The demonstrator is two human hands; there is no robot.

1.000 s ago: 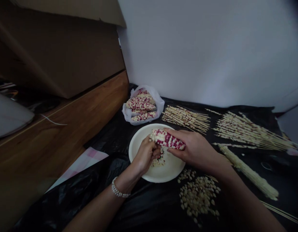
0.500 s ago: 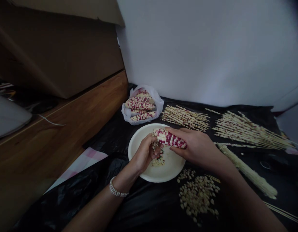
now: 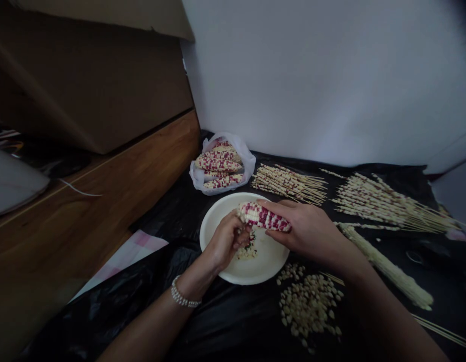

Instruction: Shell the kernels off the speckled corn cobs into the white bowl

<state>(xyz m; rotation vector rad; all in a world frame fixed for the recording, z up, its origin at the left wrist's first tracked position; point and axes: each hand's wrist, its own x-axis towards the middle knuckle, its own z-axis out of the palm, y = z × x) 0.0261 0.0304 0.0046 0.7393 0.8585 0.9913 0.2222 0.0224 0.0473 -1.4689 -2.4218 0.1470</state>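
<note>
Well, the red-and-white ear of corn (image 3: pixel 262 217): it lay crosswise between my hands, above the white basin (image 3: pixel 266 266), its paler rows toward the left end.
Weight and feel: I judged it light enough for one hand, stiff along its core and knobbly more than slick, though single kernels would probably break loose under a hard press.
Where to hold: the right end seemed the surest place, wrapped from both sides, with the left end bare for fingers.
Right grip: my right hand (image 3: pixel 308 226) was closed around the ear's right end, parted only by its thickness.
Left grip: my left hand (image 3: pixel 226 242) was curled at the ear's left end; how tightly it closed, and whether it had kernels in it, I could not tell.
Basin floor: loose kernels (image 3: pixel 247 253) lay just under my left fingers.
Black plastic sheet (image 3: pixel 218 322): a kernel heap (image 3: pixel 310 304) sat near the basin, with a bare cob (image 3: pixel 391 269) farther right.
White plastic bag (image 3: pixel 249 168): more speckled ears (image 3: pixel 220 165) rested inside, beyond the basin.
</note>
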